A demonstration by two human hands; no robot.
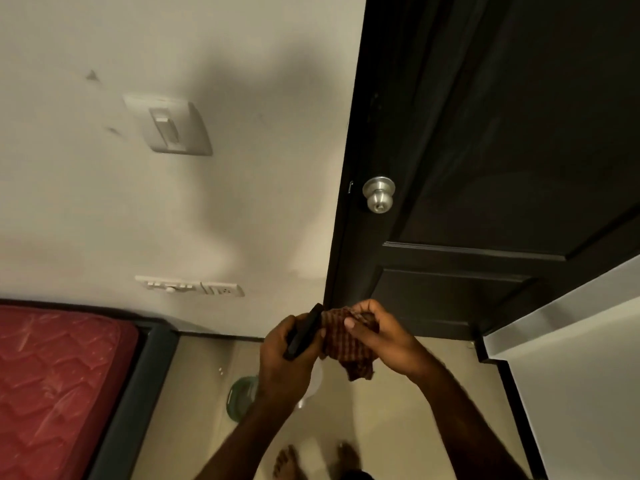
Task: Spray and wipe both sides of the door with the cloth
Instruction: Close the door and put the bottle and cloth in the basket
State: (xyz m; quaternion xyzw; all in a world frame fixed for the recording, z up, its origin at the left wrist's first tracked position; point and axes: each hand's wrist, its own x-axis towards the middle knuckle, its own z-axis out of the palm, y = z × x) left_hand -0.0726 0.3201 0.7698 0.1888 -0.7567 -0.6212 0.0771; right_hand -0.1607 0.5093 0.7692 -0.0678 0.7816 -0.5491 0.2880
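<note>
From the head view, the cloth [348, 344] sits bunched below the knob [378, 194], pinched in the right hand [377, 337]. It looks soft, light and limp, so gathering it into a pad seems best. The left hand [282, 358] grips a dark slim object [304, 336]. The door [485, 150] looks dark, smooth and rigid; wall left of the knob, floor below.
</note>
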